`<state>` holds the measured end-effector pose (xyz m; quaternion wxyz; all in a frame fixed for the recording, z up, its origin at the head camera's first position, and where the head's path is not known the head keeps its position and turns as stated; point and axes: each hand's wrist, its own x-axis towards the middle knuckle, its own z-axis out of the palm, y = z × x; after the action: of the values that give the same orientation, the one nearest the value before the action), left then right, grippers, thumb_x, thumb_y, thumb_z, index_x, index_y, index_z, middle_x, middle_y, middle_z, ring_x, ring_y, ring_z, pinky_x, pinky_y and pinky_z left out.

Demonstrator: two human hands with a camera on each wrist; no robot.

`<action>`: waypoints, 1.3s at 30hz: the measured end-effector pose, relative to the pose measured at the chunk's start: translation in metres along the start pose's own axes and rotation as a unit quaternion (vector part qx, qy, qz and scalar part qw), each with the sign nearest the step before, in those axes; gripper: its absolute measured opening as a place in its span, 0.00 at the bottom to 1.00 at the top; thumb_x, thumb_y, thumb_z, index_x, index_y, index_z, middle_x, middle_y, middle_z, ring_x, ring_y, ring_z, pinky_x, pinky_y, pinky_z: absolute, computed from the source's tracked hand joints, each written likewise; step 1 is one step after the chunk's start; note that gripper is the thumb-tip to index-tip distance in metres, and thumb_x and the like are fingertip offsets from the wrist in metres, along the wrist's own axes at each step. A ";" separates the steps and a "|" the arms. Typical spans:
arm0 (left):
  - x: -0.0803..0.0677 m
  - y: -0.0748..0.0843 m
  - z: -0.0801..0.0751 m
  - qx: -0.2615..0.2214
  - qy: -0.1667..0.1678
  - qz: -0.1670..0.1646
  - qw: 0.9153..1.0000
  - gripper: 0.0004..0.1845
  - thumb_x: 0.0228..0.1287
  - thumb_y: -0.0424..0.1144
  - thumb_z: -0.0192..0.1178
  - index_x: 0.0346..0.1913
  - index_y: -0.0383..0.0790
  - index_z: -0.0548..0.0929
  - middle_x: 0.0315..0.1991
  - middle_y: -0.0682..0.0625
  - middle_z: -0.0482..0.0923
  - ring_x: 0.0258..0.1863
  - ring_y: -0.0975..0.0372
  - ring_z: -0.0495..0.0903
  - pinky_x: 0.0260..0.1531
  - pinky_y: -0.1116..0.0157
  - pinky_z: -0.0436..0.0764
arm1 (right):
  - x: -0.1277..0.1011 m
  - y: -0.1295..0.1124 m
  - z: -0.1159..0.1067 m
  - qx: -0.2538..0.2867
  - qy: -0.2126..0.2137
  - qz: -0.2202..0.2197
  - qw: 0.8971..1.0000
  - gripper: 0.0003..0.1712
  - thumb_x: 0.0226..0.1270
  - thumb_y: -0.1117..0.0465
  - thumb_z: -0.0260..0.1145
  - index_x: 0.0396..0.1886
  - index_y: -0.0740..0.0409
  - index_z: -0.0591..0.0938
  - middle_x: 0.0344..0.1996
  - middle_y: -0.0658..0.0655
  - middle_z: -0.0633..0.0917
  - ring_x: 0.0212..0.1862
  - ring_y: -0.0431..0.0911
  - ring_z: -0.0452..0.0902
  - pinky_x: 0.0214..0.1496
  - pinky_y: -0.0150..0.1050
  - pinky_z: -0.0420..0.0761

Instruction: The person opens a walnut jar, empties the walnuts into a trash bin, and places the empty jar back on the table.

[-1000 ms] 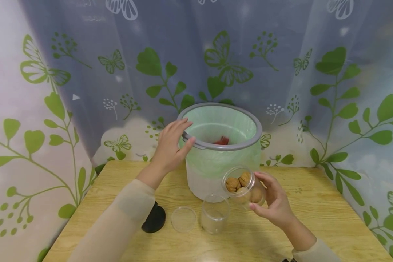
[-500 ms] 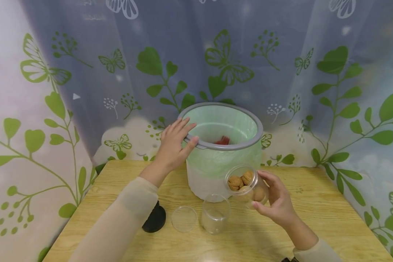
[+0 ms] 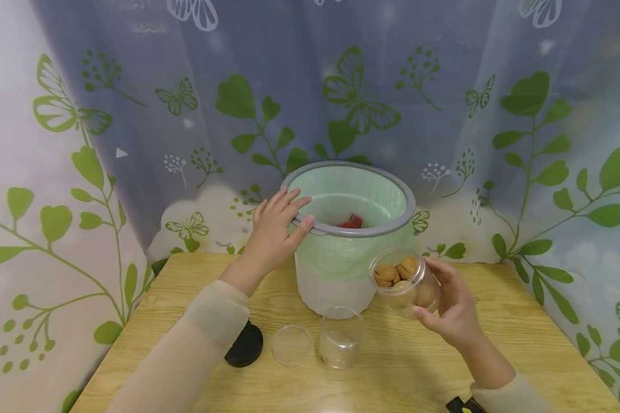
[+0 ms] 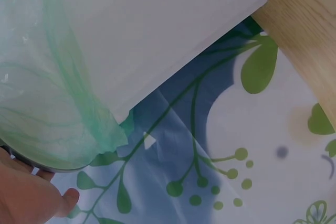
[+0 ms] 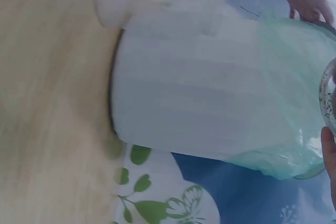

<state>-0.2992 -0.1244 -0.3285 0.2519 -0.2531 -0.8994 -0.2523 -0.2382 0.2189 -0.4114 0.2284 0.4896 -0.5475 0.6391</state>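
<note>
My left hand (image 3: 274, 229) rests on the grey rim (image 3: 364, 232) of a white bin (image 3: 330, 287) lined with a thin green bag, its fingers fairly straight and the thumb apart. The left wrist view shows part of this hand (image 4: 34, 195) at the rim. In front of the bin, on the right, my right hand (image 3: 454, 307) grips a clear jar (image 3: 410, 299) from the side. The jar is tilted, mouth toward the bin, with several walnuts (image 3: 387, 275) inside. Only the jar's base (image 5: 329, 97) and some fingers show at the right wrist view's edge.
A second clear jar (image 3: 341, 347) stands before the bin. Left of it lie a clear disc-like lid (image 3: 291, 345) and a round black lid (image 3: 247, 347), partly behind my left sleeve. Something red (image 3: 352, 221) is inside the bin. A patterned curtain (image 3: 196, 172) hangs behind the wooden table (image 3: 392, 378).
My right hand has moved rightward and slightly up with the jar of walnuts, away from the bin's front. My left hand has shifted slightly right along the rim.
</note>
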 end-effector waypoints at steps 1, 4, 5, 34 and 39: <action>0.000 0.000 0.000 0.001 -0.001 0.000 1.000 0.45 0.71 0.74 0.25 0.73 0.48 0.71 0.76 0.46 0.60 0.78 0.50 0.49 0.68 0.36 0.46 | 0.002 -0.001 -0.001 -0.001 0.004 -0.002 1.000 0.43 0.55 0.75 0.75 0.66 0.84 0.62 0.65 0.63 0.73 0.67 0.51 0.69 0.64 0.35 0.73; -0.001 0.000 0.000 0.005 -0.002 -0.001 1.000 0.45 0.71 0.74 0.25 0.73 0.48 0.70 0.76 0.46 0.61 0.78 0.51 0.49 0.68 0.36 0.46 | 0.009 -0.005 -0.004 -0.004 0.016 -0.005 1.000 0.43 0.54 0.76 0.75 0.66 0.83 0.63 0.63 0.63 0.74 0.65 0.51 0.70 0.63 0.35 0.74; -0.001 0.000 0.000 0.006 -0.002 -0.002 1.000 0.45 0.71 0.74 0.25 0.73 0.49 0.70 0.76 0.46 0.61 0.78 0.51 0.49 0.69 0.36 0.46 | 0.012 -0.007 -0.005 -0.005 0.019 -0.006 1.000 0.43 0.53 0.76 0.75 0.66 0.84 0.63 0.63 0.63 0.74 0.65 0.51 0.70 0.63 0.35 0.74; 0.000 -0.002 0.001 0.010 -0.001 -0.003 1.000 0.43 0.72 0.73 0.27 0.74 0.50 0.69 0.76 0.47 0.61 0.78 0.52 0.48 0.68 0.36 0.47 | 0.081 -0.022 -0.038 -0.113 0.046 0.025 0.992 0.41 0.49 0.79 0.72 0.65 0.80 0.66 0.59 0.58 0.76 0.58 0.47 0.73 0.50 0.28 0.79; -0.001 -0.001 0.000 0.009 -0.005 -0.003 1.000 0.41 0.73 0.72 0.28 0.74 0.50 0.68 0.76 0.47 0.61 0.78 0.52 0.48 0.68 0.36 0.47 | 0.090 -0.024 -0.048 -0.138 0.015 0.035 0.990 0.41 0.51 0.80 0.71 0.67 0.78 0.66 0.60 0.58 0.74 0.58 0.46 0.72 0.48 0.27 0.79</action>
<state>-0.2992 -0.1253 -0.3297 0.2487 -0.2491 -0.9039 -0.2432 -0.2735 0.2483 -0.3170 0.2792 0.4244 -0.6437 0.5723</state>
